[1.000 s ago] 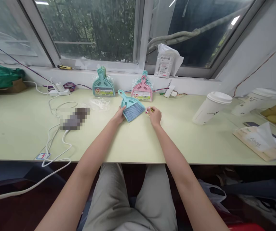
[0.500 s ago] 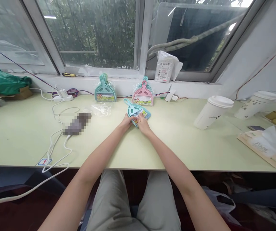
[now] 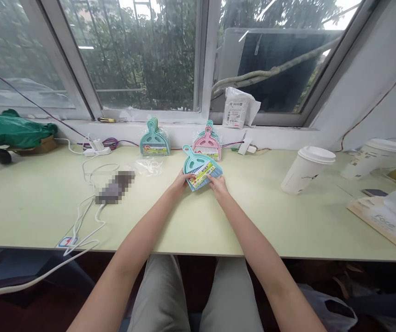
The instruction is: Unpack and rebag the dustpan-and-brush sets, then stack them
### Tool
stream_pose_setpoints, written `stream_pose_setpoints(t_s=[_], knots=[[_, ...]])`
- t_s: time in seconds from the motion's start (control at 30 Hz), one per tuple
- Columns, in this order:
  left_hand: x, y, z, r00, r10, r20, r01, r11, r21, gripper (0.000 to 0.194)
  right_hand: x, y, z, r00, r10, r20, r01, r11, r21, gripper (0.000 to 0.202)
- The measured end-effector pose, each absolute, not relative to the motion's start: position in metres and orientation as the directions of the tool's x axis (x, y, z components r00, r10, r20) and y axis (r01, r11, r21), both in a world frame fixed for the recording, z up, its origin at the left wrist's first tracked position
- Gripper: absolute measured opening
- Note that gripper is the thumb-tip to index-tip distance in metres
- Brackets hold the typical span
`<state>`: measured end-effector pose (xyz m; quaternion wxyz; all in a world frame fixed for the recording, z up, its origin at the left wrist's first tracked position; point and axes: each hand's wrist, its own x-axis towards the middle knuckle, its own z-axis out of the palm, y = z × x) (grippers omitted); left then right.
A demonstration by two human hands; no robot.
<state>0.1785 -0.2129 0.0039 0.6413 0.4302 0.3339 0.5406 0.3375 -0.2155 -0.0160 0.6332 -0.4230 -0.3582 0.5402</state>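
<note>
Teal dustpan (image 3: 193, 162) (label card (image 3: 203, 174) across its brush (image 3: 215, 174)) sits in both hands (image 3: 199, 182).

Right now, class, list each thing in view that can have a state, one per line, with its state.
Dustpan and brush: nested, held, label across front
Left hand: fingers closed on it
Right hand: fingers at the label's right end
Nearer cup: standing, lidded
Tissue pack: open, tissue sticking out
Power strip: plugged into
</note>
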Motion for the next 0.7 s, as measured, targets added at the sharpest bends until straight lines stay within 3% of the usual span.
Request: stream_pose_setpoints(t_s=[0.13,0.43,0.5,0.6,0.7], knots=[[0.17,-0.21,0.006,0.217,0.976,0.018,-0.37,0.065,0.927,0.048,0.336,-0.216,-0.013,0.037,0.992,-0.117,-0.541,-0.078,-0.837,0.03],[0.158,-0.199,-0.002,0.227,0.974,-0.024,-0.292,0.092,0.952,0.042,0.334,-0.218,-0.013,0.045,0.991,-0.128,-0.55,-0.083,-0.831,0.031],[0.153,-0.196,0.0,0.113,0.993,0.034,-0.198,-0.011,0.98,0.029,0.335,-0.219,-0.011,0.059,0.992,-0.115,-0.553,-0.063,-0.831,0.032],[0.137,-0.192,0.0,-0.215,0.939,0.266,0.15,-0.238,0.96,0.023,0.337,-0.219,-0.009,0.075,0.993,-0.086,-0.553,-0.031,-0.832,0.035],[0.115,-0.192,-0.006,-0.365,0.829,0.423,0.408,-0.266,0.873,0.035,0.34,-0.219,-0.008,0.095,0.992,-0.086,-0.542,-0.021,-0.84,0.036]])
